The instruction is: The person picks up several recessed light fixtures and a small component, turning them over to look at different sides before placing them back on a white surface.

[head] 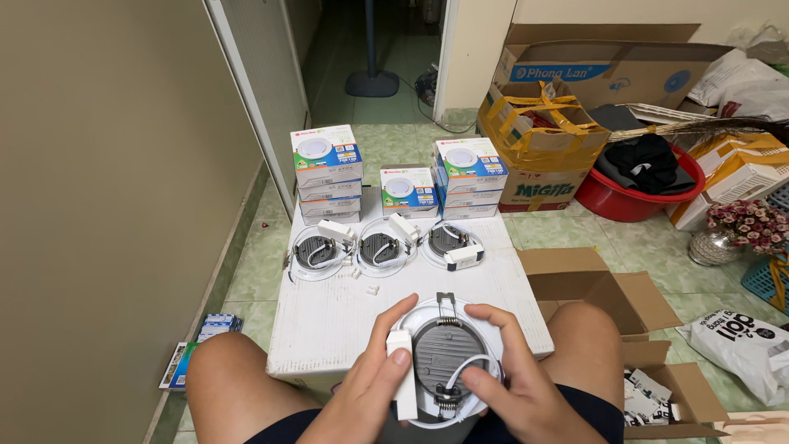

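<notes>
1. Nearest of all, the round downlight sits face-down between the person's knees at the near edge of the white desk, its grey finned back and spring clips turned up.
2. The left hand closes around the rim, thumb pressed on the white driver box lying against the lamp's left side — a firm grip, fingers wrapped.
3. The right hand curls over the right rim, fingertips resting near the white wire that loops across the back; it clasps the lamp rather than pinching the wire, as far as I can tell.
4. To do this well, I would judge: keep the lamp steady on the desk edge, hold the driver flat, and avoid tugging the thin lead where it enters the housing.
5. Farther back lie three more downlights in a row, each with its driver — small white connectors scattered just before them.
6. Behind stand stacked lamp boxes.
</notes>
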